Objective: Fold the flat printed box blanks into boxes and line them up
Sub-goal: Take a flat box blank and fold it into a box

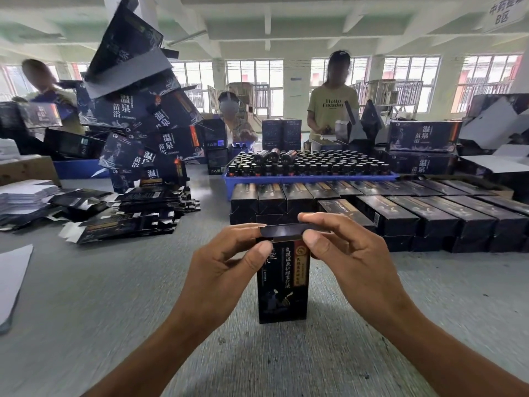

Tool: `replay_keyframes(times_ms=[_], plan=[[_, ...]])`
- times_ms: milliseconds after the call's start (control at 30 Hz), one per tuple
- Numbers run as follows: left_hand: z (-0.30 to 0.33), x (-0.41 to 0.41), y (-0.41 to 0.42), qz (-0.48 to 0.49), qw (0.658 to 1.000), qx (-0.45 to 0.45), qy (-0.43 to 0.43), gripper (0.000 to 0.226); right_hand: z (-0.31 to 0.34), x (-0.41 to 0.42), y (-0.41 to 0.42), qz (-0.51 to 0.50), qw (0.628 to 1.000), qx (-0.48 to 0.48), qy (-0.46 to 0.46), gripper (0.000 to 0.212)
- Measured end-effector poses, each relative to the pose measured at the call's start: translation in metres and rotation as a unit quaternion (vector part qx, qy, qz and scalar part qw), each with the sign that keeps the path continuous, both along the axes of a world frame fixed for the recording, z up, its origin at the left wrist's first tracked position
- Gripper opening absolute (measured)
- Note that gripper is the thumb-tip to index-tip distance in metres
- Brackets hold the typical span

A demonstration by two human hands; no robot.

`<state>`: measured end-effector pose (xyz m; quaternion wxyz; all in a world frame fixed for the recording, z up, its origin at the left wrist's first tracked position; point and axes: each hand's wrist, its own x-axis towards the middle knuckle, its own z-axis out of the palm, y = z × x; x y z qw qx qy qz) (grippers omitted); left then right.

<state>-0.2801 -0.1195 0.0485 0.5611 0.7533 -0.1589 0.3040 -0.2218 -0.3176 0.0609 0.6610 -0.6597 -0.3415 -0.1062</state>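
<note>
Standing upright on the grey desk (86, 296), nearest of all, a dark printed box (282, 285), bottom edge down on the surface and top flap (289, 230) folded over level. Pinched at the left end of that flap by the left hand (229, 257), thumb on the near face, fingers curled over the top edge. Pinched at the right end by the right hand (340, 245), thumb pressed on the front corner, index finger stretched across the flap's far edge, remaining fingers loosely bent. Off at the left margin, a pale sheet (13, 282) lying flat. Beyond the hands to the right, rows of finished boxes (400, 207) laid side by side, touching, in two tiers. To the left, at like depth, loose heaps of flat box blanks (128, 213), some white undersides showing. Behind the rows, a blue tray (309, 177) packed with dark capped bottles (315, 163). Leaning behind the blanks, a tall tilted stack of bigger navy cartons (148, 116) with white characters. Farthest back, a person in a yellow shirt (332, 107) at the far side, two more people at left, windows behind.
</note>
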Motion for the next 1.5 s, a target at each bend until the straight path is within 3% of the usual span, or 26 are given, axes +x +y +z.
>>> replay_keyframes(times_ms=[100, 200, 533, 800, 967, 1033, 1133, 1233, 1367, 1500], plan=[[0.0, 0.0, -0.001, 0.005, 0.999, -0.035, 0.006, 0.021, 0.0, 0.0, 0.0, -0.006, 1.0, 0.008, 0.004, 0.022], [0.0, 0.001, 0.0, 0.028, 0.998, -0.052, 0.016, 0.035, 0.0, 0.0, 0.0, -0.005, 1.0, 0.008, 0.002, 0.022], [-0.003, 0.001, -0.004, 0.059, 0.997, 0.021, -0.033, 0.029, -0.002, 0.001, -0.001, -0.018, 1.0, -0.016, -0.015, 0.022], [-0.003, 0.004, 0.002, 0.067, 0.995, 0.049, -0.053, 0.029, -0.005, 0.006, -0.003, -0.105, 0.975, -0.099, -0.167, 0.021], [-0.009, 0.005, 0.006, 0.036, 0.996, 0.077, -0.015, 0.03, -0.008, 0.009, -0.002, -0.125, 0.969, -0.106, -0.187, 0.02], [-0.011, 0.005, 0.007, 0.017, 0.994, 0.103, 0.033, 0.046, -0.012, 0.009, -0.001, -0.13, 0.967, -0.143, -0.167, 0.031], [-0.014, 0.009, 0.009, 0.019, 0.991, 0.107, 0.081, 0.067, -0.024, 0.006, 0.004, -0.082, 0.97, -0.215, -0.081, 0.067], [-0.02, 0.013, 0.011, 0.031, 0.991, 0.091, 0.092, 0.08, -0.035, 0.01, 0.008, -0.06, 0.975, -0.213, -0.035, 0.088], [-0.028, 0.02, 0.016, 0.073, 0.979, 0.103, 0.158, 0.087, -0.027, 0.022, 0.006, -0.142, 0.961, -0.235, -0.046, 0.098], [-0.035, 0.025, 0.027, 0.081, 0.962, 0.152, 0.21, 0.066, -0.027, 0.035, -0.008, -0.224, 0.914, -0.307, -0.139, 0.089]])
